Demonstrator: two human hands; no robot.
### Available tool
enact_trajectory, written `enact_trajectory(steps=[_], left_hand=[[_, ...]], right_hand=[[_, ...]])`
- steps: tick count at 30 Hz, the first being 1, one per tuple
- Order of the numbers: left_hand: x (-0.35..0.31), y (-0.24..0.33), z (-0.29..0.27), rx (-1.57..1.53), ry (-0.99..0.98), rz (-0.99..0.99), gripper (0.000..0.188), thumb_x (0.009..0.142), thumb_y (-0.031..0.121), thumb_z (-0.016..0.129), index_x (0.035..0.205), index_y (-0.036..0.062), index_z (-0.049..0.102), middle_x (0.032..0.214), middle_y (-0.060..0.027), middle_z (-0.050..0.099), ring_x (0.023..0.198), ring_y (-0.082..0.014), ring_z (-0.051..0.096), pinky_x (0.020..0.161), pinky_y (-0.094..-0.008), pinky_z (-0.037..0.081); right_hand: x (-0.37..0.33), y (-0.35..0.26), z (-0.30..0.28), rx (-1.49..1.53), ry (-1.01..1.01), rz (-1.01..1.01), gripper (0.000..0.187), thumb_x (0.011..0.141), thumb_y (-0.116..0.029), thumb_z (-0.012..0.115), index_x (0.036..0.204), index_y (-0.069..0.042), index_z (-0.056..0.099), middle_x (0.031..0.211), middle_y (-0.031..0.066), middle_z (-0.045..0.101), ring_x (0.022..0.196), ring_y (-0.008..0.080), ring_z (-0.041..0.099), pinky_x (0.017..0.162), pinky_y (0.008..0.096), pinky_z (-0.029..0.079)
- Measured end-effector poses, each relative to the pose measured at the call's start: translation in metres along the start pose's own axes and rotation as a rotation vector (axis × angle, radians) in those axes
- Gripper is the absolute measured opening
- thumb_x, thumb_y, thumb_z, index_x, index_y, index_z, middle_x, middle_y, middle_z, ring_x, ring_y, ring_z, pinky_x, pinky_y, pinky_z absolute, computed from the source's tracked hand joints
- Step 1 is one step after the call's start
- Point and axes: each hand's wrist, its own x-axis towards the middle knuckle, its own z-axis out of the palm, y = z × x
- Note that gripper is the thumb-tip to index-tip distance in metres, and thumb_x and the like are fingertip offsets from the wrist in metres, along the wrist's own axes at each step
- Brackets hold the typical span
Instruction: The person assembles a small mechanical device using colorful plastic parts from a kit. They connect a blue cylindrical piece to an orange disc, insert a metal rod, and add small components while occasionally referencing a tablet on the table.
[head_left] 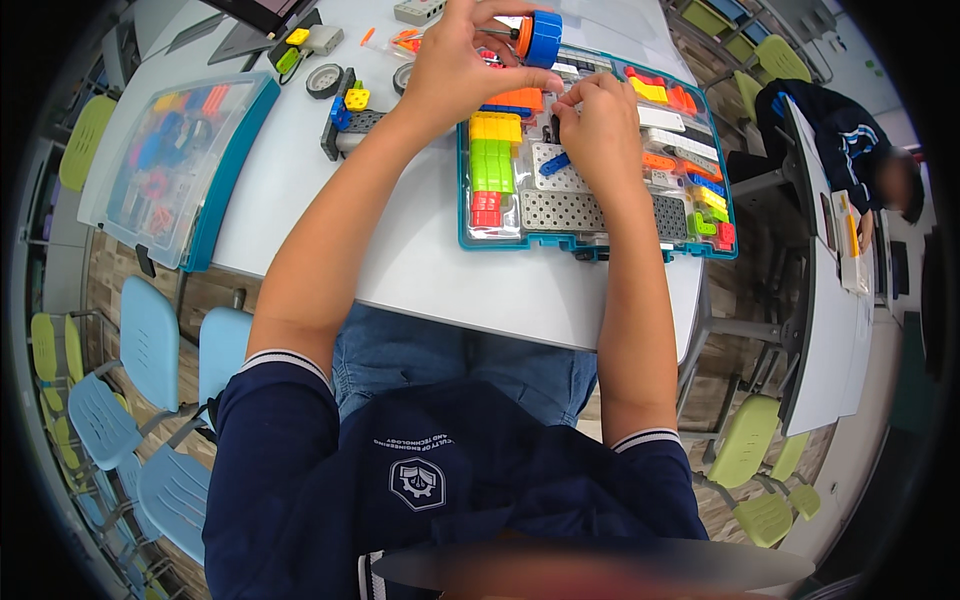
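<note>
My left hand (455, 70) is raised over the far part of the table, its fingers closed around a thin rod that carries a blue wheel (542, 40) with an orange hub. Lower and to the right, my right hand (602, 128) reaches into an open teal parts tray (464, 205), fingertips pinched together. What they hold, if anything, is hidden. Beneath that hand lie grey perforated plates (562, 211) and a small blue beam (554, 164). Yellow, green and red blocks (490, 165) fill the tray's left compartment.
A partly built model (350, 115) of grey, blue and yellow pieces sits left of my left forearm, near a grey wheel (323, 81). A closed clear-lidded case (175, 150) stands at the table's left. Blue chairs (150, 330) are below; another person (835, 130) sits at right.
</note>
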Motion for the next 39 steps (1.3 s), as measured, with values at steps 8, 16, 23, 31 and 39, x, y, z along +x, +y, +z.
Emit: enact_trajectory(steps=[8, 16, 23, 31, 39], left_hand=[[-0.001, -0.006, 0.002, -0.091, -0.041, 0.033, 0.094, 0.063, 0.005, 0.09, 0.137, 0.0041, 0.033, 0.123, -0.0147, 0.062, 0.098, -0.0154, 0.063, 0.085, -0.0291, 0.053], [-0.001, 0.001, 0.001, -0.276, -0.035, -0.062, 0.099, 0.064, -0.003, 0.088, 0.142, 0.0047, 0.027, 0.124, -0.0171, 0.061, 0.097, -0.0142, 0.063, 0.083, -0.0288, 0.055], [-0.001, -0.003, 0.003, -0.174, -0.039, -0.094, 0.096, 0.064, -0.003, 0.087, 0.141, 0.0045, 0.03, 0.123, -0.0163, 0.061, 0.092, -0.0101, 0.062, 0.077, -0.0239, 0.055], [-0.005, -0.015, 0.016, -0.391, -0.041, -0.147, 0.082, 0.07, -0.004, 0.084, 0.136, 0.0014, 0.037, 0.12, -0.0149, 0.06, 0.096, -0.014, 0.064, 0.078, -0.026, 0.057], [-0.006, -0.009, 0.016, -0.285, -0.063, -0.176, 0.075, 0.071, -0.002, 0.083, 0.133, 0.0002, 0.041, 0.119, -0.0143, 0.059, 0.096, -0.0149, 0.064, 0.078, -0.0266, 0.057]], right_hand=[[0.0, -0.003, -0.006, 0.062, -0.04, 0.068, 0.013, 0.076, -0.012, 0.075, 0.076, 0.0, 0.071, 0.099, 0.0141, 0.065, 0.095, 0.0321, 0.055, 0.088, 0.0409, 0.045], [-0.001, -0.001, 0.001, 0.045, -0.022, 0.066, 0.011, 0.08, -0.01, 0.07, 0.082, 0.001, 0.071, 0.1, 0.0154, 0.064, 0.097, 0.0336, 0.055, 0.087, 0.0421, 0.045], [-0.004, 0.006, 0.003, 0.045, 0.07, 0.029, 0.012, 0.086, -0.01, 0.064, 0.088, 0.002, 0.066, 0.1, 0.0173, 0.064, 0.094, 0.0342, 0.058, 0.086, 0.0427, 0.047], [0.005, 0.024, -0.02, 1.17, 0.02, 0.468, 0.013, 0.096, -0.009, 0.06, 0.103, 0.002, 0.06, 0.098, 0.0122, 0.07, 0.081, 0.0097, 0.062, 0.073, 0.0216, 0.049], [0.005, 0.02, -0.025, 1.34, 0.142, 0.398, 0.019, 0.093, -0.003, 0.063, 0.11, 0.006, 0.064, 0.1, 0.0128, 0.07, 0.09, 0.0153, 0.067, 0.081, 0.0257, 0.053]])
